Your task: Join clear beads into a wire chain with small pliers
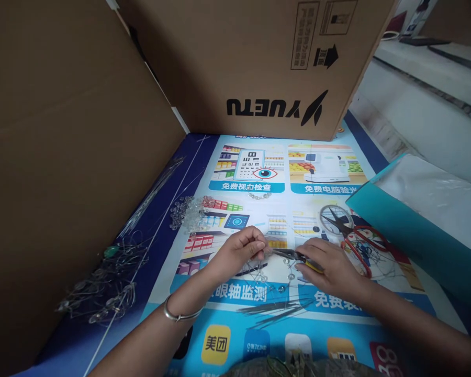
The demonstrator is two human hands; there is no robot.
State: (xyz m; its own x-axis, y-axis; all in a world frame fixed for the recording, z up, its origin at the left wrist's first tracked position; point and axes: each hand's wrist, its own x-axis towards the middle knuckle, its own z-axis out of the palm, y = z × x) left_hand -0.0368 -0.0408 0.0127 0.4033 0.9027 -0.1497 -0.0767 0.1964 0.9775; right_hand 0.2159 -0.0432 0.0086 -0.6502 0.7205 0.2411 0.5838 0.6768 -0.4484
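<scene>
With our left hand (245, 246), we are pinching a tiny clear piece (267, 252) between thumb and fingertips; its exact shape is too small to tell. Our right hand (329, 264) is wrapping around the pliers (294, 255), which are pointing from it toward our left fingertips, the tips reaching the tiny piece. We cannot tell whether they are gripping it. Just below and between our hands, beads on wire (291, 279) are lying on the printed sheet (220, 320), and nearer to us than both hands, thin wires (272, 312) are lying in a loose bunch. Beyond our left hand and to its left, a heap of clear beads (190, 212) is resting; farther left, a tangle of beaded wire (105, 288) is spreading out. Just beyond our right hand, the red-handled scissors (347, 229) are lying open, their blades crossing a ring (322, 219). Farther right of that hand, a teal box (412, 225) is standing. On our left wrist, we are wearing a metal bangle (178, 317).
</scene>
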